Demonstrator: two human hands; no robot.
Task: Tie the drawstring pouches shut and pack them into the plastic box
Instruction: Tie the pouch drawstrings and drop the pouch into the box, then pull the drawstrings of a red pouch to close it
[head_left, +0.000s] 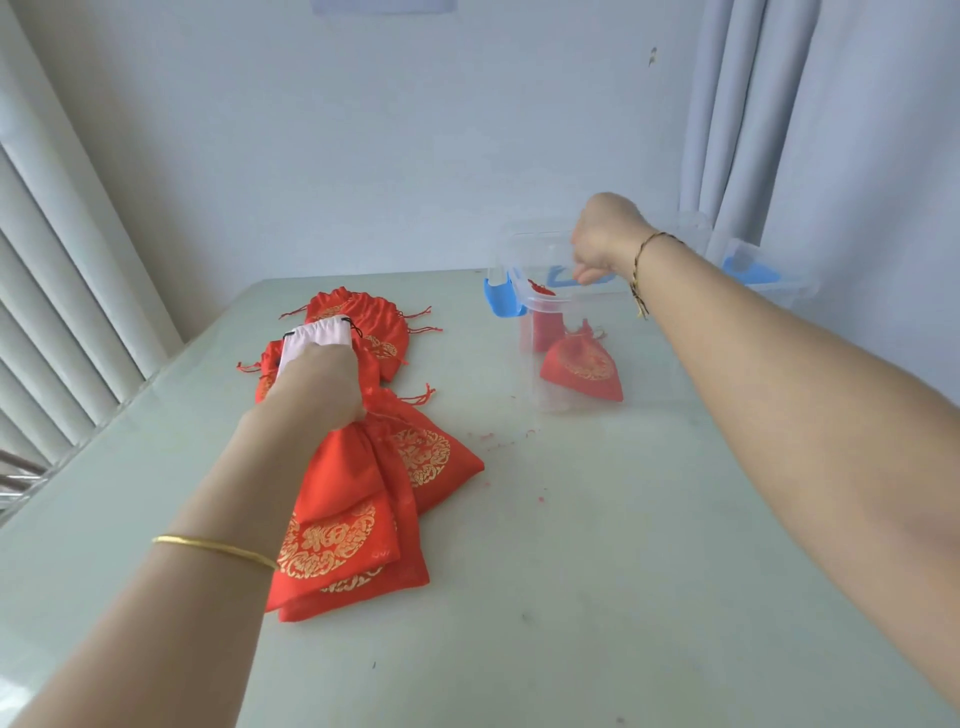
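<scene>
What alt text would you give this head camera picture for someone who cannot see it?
A person's left hand grips a bunch of red pouches by their necks at a pale table. The right hand hangs, fingers curled, over a clear plastic box holding packed pouches.

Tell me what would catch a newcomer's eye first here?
The bright red pouches with gold print stand out first: the left hand grips a bunch of them by their tops at the near left of the table, with more and a pale pink pouch just beyond. At the far right, the right hand hangs with curled fingers over a clear plastic box, which already holds a red pouch.
</scene>
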